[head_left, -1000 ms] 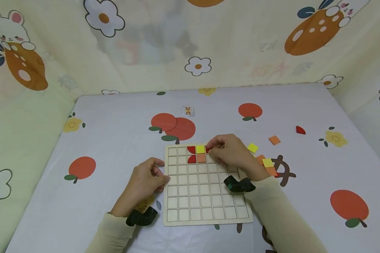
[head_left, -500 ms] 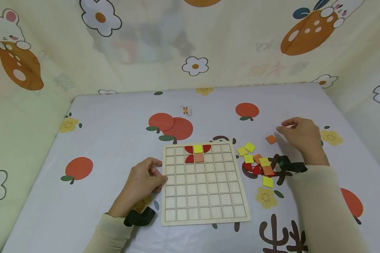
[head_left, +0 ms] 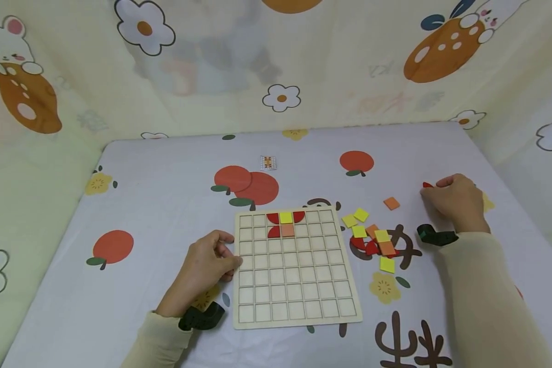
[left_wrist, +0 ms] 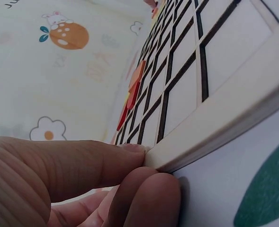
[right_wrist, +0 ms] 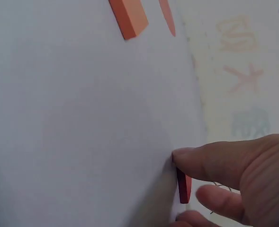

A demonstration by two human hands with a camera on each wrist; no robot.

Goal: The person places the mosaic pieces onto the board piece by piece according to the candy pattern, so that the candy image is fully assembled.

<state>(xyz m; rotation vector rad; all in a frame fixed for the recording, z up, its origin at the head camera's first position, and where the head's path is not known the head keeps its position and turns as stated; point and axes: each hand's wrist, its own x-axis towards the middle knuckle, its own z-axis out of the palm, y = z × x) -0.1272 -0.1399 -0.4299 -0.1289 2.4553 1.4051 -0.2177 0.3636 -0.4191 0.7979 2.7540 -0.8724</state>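
One wooden grid board [head_left: 296,268], its left edge pinched by the left hand [head_left: 207,263].
Right hand [head_left: 457,202]: thumb touching a red tile [right_wrist: 183,187] on the worktop [head_left: 165,204], grip unclear.

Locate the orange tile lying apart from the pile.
In the head view, the orange tile lies to the right of the board, just beyond the pile of coloured pieces and left of the right hand.
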